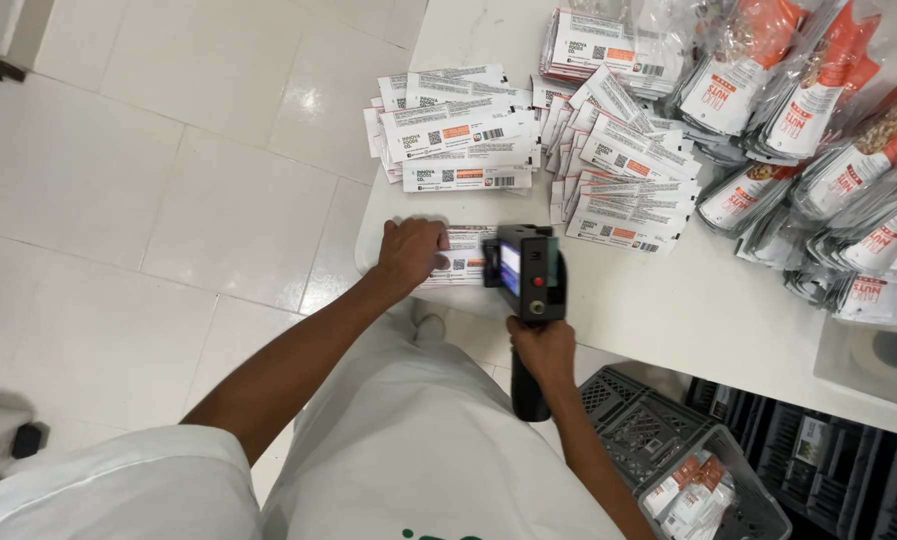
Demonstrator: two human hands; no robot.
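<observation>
One flat label-covered pouch (461, 258) lies at the near edge of the white worktop (689, 300), its long axis running left to right. The left hand (411, 252) presses it down, fingers spread flat. The right hand (543, 350) is wrapped around the grip of one black handheld printer (527, 275), whose head sits on the pouch's right end, handle pointing back toward the person.
</observation>
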